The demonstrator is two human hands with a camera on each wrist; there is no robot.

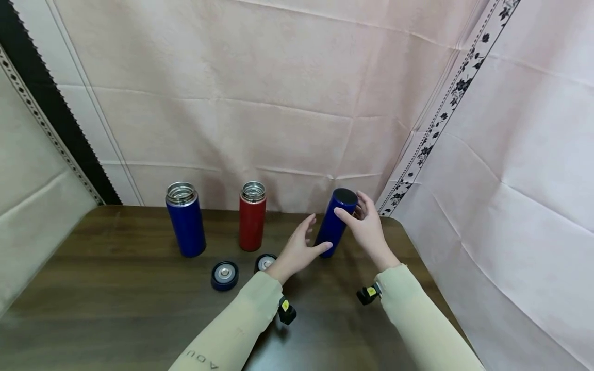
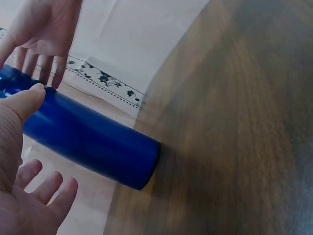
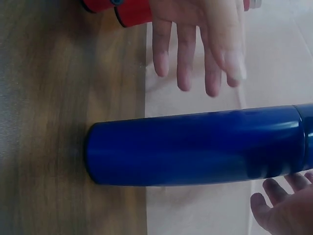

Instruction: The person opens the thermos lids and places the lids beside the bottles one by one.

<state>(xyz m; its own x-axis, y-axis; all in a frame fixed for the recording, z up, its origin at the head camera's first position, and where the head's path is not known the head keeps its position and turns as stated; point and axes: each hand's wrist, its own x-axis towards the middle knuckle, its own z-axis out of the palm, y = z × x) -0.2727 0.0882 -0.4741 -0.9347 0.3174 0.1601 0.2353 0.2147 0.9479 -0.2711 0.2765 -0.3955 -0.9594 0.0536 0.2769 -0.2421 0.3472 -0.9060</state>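
Note:
A capped blue thermos bottle (image 1: 333,225) stands on the table between the two hands. My right hand (image 1: 369,230) is at its top, with the thumb in front of the bottle and the fingers around the far right side, loosely bent. Whether the fingertips press on it cannot be told. My left hand (image 1: 299,252) is held to the left of the bottle, fingers spread and relaxed. In the left wrist view its thumb crosses in front of the bottle (image 2: 98,137). A gap shows between the left fingers (image 3: 186,58) and the bottle in the right wrist view.
An uncapped blue bottle (image 1: 187,226) and an uncapped red bottle (image 1: 252,221) stand left along the table's back edge. Two round lids (image 1: 225,276) lie in front of them, one partly behind the left wrist. Pale cloth walls (image 1: 278,103) enclose the brown table (image 1: 139,309).

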